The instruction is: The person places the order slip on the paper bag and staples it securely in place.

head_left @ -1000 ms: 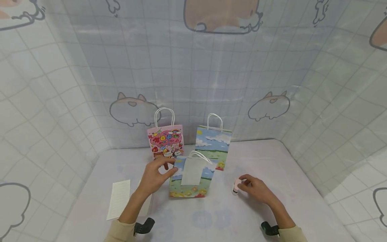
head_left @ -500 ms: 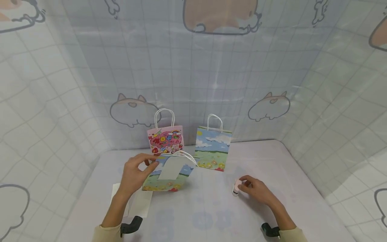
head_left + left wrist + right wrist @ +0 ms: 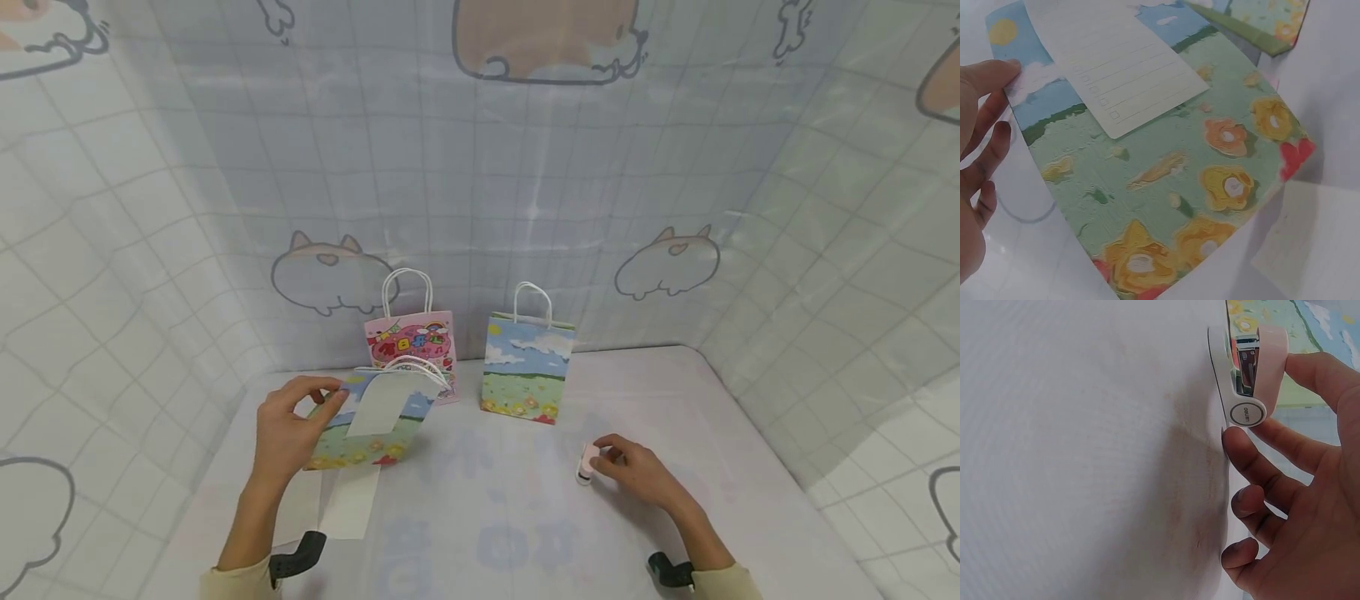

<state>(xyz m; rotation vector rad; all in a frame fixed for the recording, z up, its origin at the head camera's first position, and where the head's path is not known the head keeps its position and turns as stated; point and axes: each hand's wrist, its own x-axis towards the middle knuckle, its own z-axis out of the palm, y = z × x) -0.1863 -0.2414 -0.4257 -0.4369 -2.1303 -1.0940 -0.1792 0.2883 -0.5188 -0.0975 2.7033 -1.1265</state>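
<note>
My left hand (image 3: 285, 427) pinches the left edge of a paper gift bag (image 3: 366, 451) printed with sky, meadow and flowers. The bag is held tilted above the table's left part, its white rope handles leaning right. A white slip of paper (image 3: 1124, 81) with ruled lines and small check boxes hangs down its front; how its top is fixed cannot be seen clearly. At the right, my right hand (image 3: 637, 473) holds a small pink and white stapler (image 3: 1270, 365) that stands on the table, thumb on its pink top and a finger behind its hinge end.
Along the back wall stand a pink cartoon gift bag (image 3: 408, 337), partly covered by the held bag, and another meadow-print bag (image 3: 525, 367). Two pale paper slips (image 3: 351, 507) lie at the front left. Patterned cloth walls enclose the white table (image 3: 480, 517).
My left hand has carried the meadow-print bag leftward, tilting it, from the table's middle to over the paper slips. The right hand and stapler stay in place.
</note>
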